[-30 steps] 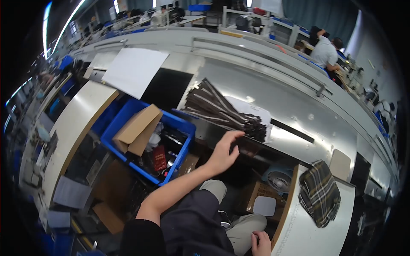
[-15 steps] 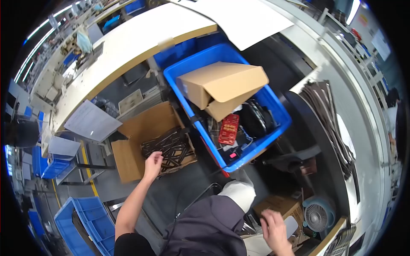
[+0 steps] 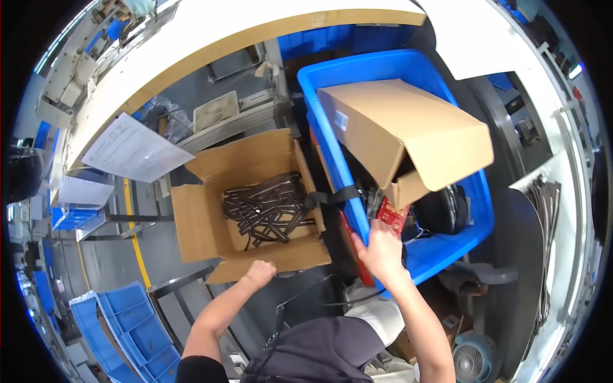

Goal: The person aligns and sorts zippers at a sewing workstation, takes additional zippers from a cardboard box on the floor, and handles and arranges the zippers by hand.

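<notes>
Now our right hand (image 3: 383, 250) clasps the blue bin (image 3: 334, 153) by its rim; left of that bin, our left hand (image 3: 262, 273) curls at the cardboard box (image 3: 193, 223), pinching or not, we can't tell!

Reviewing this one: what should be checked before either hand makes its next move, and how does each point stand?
1. Carton open: ok, flaps splayed.
2. Strips inside the carton: ok, in a loose heap.
3. Left hand gripping the near flap: cannot tell; it is curled at the edge.
4. Right hand gripping the bin: cannot tell; it is at the rim, by the red packet.
5. Bin contents in full view: not ok, the brown box covers much of them.
</notes>
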